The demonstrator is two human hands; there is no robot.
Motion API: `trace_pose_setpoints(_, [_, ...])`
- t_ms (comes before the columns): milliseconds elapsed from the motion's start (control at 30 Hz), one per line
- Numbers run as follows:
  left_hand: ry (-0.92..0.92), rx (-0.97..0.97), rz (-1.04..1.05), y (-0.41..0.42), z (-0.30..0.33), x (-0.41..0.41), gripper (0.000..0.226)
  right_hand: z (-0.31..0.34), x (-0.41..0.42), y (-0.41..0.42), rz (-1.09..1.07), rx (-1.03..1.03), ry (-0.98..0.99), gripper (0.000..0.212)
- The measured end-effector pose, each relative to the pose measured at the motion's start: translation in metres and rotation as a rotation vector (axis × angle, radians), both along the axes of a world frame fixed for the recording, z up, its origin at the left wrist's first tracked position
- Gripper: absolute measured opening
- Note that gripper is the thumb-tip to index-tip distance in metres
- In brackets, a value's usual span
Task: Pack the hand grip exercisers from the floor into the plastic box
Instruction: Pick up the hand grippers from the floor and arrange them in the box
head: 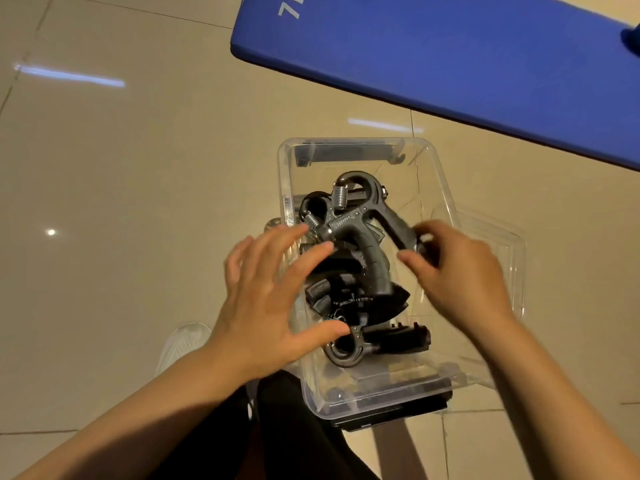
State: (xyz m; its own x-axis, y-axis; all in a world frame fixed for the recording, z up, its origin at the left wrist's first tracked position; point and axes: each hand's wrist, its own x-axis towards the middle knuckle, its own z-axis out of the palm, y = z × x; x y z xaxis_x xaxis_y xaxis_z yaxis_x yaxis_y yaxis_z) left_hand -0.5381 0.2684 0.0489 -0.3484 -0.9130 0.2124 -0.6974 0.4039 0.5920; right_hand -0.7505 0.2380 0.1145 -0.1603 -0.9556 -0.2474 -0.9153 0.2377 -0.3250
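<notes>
A clear plastic box (440, 174) stands on the tiled floor with several black hand grip exercisers piled inside. The top exerciser (360, 220) lies with its ring and spring toward the far end. My right hand (457, 275) pinches the end of one of its handles over the box's right side. My left hand (273, 292) hovers over the box's left rim with fingers spread and straight, holding nothing. Another exerciser (377, 341) lies at the near end of the box, partly under my left thumb.
A blue padded mat (450, 53) lies at the back right. The box's clear lid (502, 244) rests under or beside the box on the right. My white shoe (180, 344) and dark trouser leg (277, 427) are beside the box's near-left corner. Beige floor tiles (121, 185) stretch to the left.
</notes>
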Motion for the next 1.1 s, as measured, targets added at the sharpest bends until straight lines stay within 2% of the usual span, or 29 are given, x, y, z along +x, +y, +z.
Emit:
trace_pose_setpoints(67, [-0.031,0.037,0.002,-0.003,-0.005,0.007,0.086,0.009,-0.01,-0.019,0.227,-0.118,0.374,0.027])
trace_pose_setpoints(100, [-0.052,0.071,-0.014,-0.002,-0.009,0.01,0.09,0.011,-0.012,-0.028,0.317,-0.149,0.476,0.027])
trace_pose_setpoints(200, [-0.111,0.16,-0.066,0.003,-0.018,0.011,0.096,0.009,-0.011,-0.044,0.493,-0.143,0.604,0.027])
trace_pose_setpoints(400, [-0.098,0.216,-0.057,0.006,-0.019,0.011,0.096,0.003,-0.007,-0.036,0.521,-0.249,0.492,0.028])
trace_pose_setpoints(533, [-0.118,0.211,-0.055,0.006,-0.02,0.011,0.095,0.002,-0.013,-0.029,0.56,-0.357,0.584,0.022])
trace_pose_setpoints(633, [-0.109,0.214,-0.052,0.005,-0.022,0.011,0.095,0.009,-0.017,-0.025,0.566,-0.335,0.647,0.022])
trace_pose_setpoints(767, [-0.112,0.223,-0.05,0.005,-0.023,0.01,0.096,-0.002,0.0,-0.027,0.617,-0.311,0.575,0.032])
trace_pose_setpoints(933, [-0.09,0.278,-0.038,0.006,-0.02,0.012,0.102,-0.028,0.04,-0.036,0.615,-0.03,0.324,0.071])
trace_pose_setpoints(1033, [-0.053,0.301,-0.028,0.006,-0.021,0.011,0.106,-0.04,0.038,-0.037,0.629,0.098,0.184,0.069])
trace_pose_setpoints(1100, [-0.041,0.305,-0.026,0.005,-0.021,0.01,0.107,-0.048,0.027,-0.032,0.627,0.18,0.164,0.079])
